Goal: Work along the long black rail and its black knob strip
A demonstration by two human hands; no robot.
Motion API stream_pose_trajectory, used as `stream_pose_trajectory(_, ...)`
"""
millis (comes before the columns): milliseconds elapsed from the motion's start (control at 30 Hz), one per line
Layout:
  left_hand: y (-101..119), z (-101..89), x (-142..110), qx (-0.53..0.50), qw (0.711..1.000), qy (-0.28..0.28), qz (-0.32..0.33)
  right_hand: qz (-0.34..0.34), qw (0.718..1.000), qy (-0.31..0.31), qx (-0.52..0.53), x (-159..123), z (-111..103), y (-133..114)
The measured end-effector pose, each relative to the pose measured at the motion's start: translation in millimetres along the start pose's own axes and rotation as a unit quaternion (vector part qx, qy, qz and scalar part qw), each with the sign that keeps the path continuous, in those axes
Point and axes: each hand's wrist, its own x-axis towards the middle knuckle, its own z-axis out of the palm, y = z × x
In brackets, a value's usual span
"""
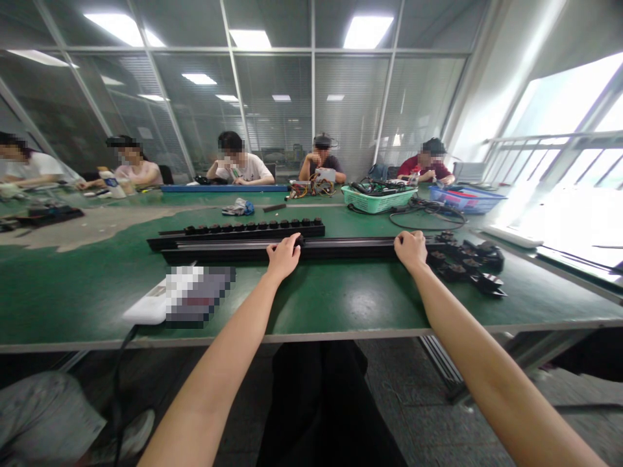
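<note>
1. Extrusion rail [350, 250]: long, black, lying flat on the green workbench [341, 306], lower centre of frame, roughly parallel to the bench's near edge.
2. L hand [283, 256] sits about mid-rail, R hand [411, 251] near its right end. Spacing them this far apart prob. keeps the long piece steady & square to the edge.
3. Fingers [293, 242] on both hands are close together, curled over the rail's near edge, so the rail lies right under them. Looks like a hold, not just a touch, tho the low, dark view makes that hard to be sure of.
4. Knob strip [243, 228], w/ a row of round black knobs, lies just behind the rail & parallel, likely kept there for easy reach.
5. Black brackets [462, 266] are heaped just right of R hand. White device [146, 310], partly pixelated, sits lower left of L hand.
6. Green basket [378, 200] w/ cables & blue basket [467, 198] sit upper right; co-workers [238, 162] work across the bench, upper centre.
</note>
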Motion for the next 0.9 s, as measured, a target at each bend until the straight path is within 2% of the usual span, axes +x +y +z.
stream_pose_trajectory(133, 0.9, -0.5, 0.1, 0.000, 1.000, -0.001, -0.002, 0.010, 0.999, -0.015, -0.036, -0.9, -5.8, -1.9)
stream_pose_trajectory(333, 0.0, 0.2, 0.1, -0.003, 1.000, 0.002, -0.001, 0.011, 0.997, 0.006, -0.075, 1.1, -6.4, -0.2)
stream_pose_trajectory(900, -3.8, 3.2, 1.4, -0.004, 1.000, 0.008, 0.005, 0.015, 0.996, 0.020, -0.089, -6.8, -15.5, -7.8)
